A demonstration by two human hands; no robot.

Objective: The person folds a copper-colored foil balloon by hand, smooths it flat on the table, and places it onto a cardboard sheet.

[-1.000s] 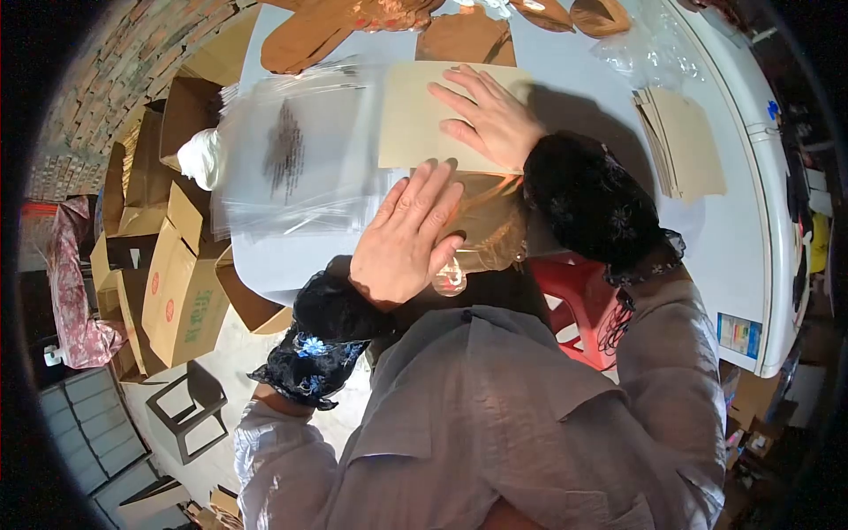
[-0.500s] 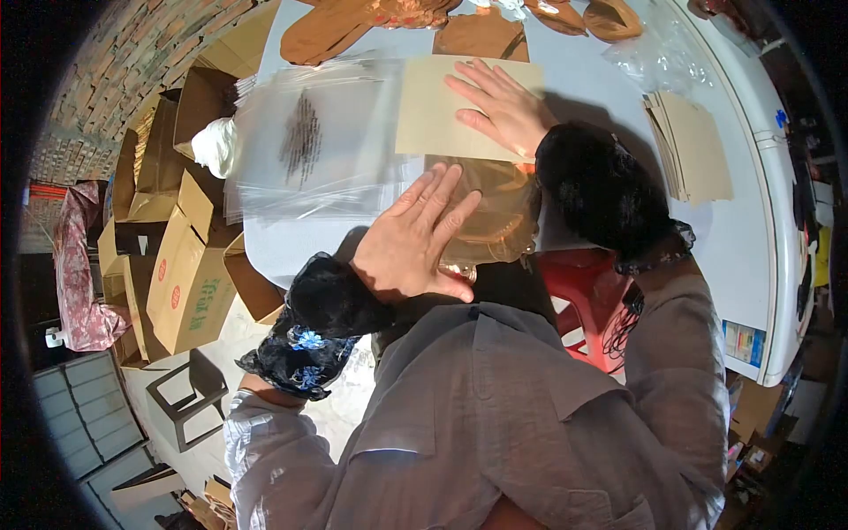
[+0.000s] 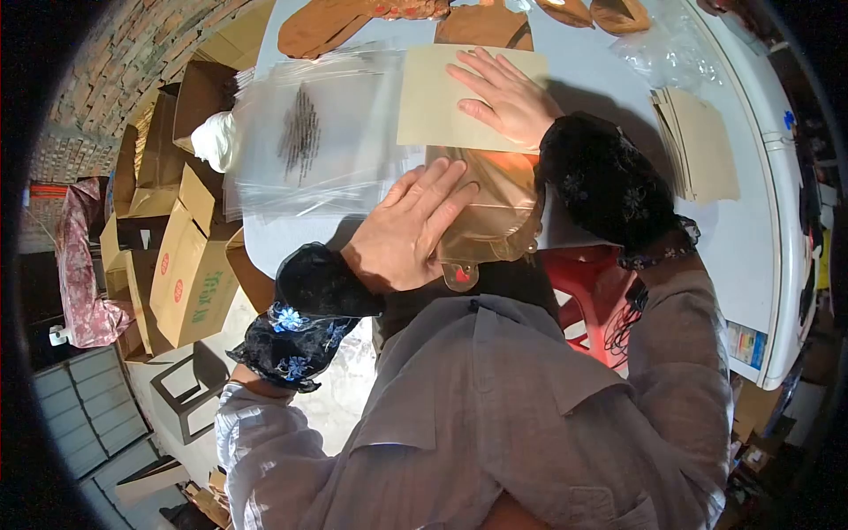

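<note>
My right hand [image 3: 505,99] lies flat with fingers spread on a beige sheet of card [image 3: 428,110]. Just below the card, the glossy brown flat item [image 3: 490,203] looks wrapped in clear film and reaches the table's front edge. My left hand [image 3: 411,225] rests on its left side, fingers stretched out. At its lower end a small clear tab [image 3: 460,276] with a red mark sticks out past the edge. Left of the card is a stack of clear plastic bags [image 3: 344,115] with dark print.
Brown shapes [image 3: 327,26] lie along the far side of the white table [image 3: 601,75]. Crumpled clear plastic [image 3: 667,49] and a pile of beige cards [image 3: 698,146] are on the right. Open cardboard boxes [image 3: 190,274] stand at the left, and a red stool [image 3: 587,291] is beneath the table.
My left hand has drawn its thumb in and shifted slightly left, so the tab with the red mark now shows. My right hand stays flat on the card.
</note>
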